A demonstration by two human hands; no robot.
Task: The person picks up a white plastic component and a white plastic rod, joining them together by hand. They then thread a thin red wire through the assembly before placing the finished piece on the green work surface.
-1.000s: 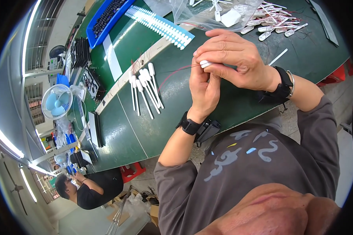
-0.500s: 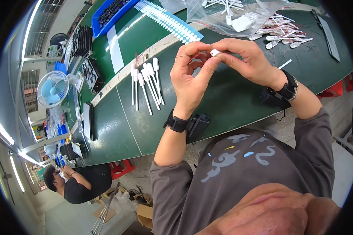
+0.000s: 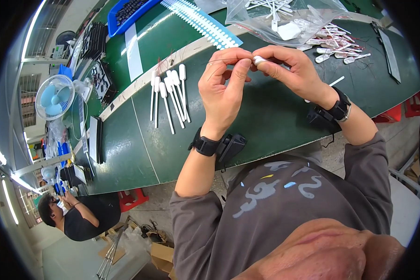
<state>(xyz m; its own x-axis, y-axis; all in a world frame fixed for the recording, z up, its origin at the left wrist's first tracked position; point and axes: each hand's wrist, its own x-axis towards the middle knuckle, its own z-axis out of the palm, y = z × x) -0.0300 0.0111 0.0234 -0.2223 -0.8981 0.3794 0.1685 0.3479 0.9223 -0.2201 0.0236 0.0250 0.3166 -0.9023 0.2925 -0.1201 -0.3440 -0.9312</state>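
Above the green table, my right hand point(image 3: 294, 70) pinches a small white piece point(image 3: 258, 60) between thumb and fingertips, and only part of it shows. Close beside it, my left hand point(image 3: 223, 91) presses thumb and index finger together on a thin dark wire point(image 3: 219, 60) that trails leftward over the fingers. Where the wire meets the white piece is hidden by the fingertips. To the left of my left hand lie several white sticks with thicker heads point(image 3: 169, 95), fine reddish wires coming from their far ends.
A pile of white wired pieces point(image 3: 336, 46) lies at the far right beside a clear plastic bag point(image 3: 252, 18). Behind are a light-blue sheet of white stickers point(image 3: 205, 25) and a blue tray point(image 3: 114, 23) of dark parts. A co-worker point(image 3: 91, 214) sits at the lower left.
My left thumb has straightened and drawn back from the white piece to meet the index finger. More of the piece shows in my right fingertips. The whole view has shifted slightly.
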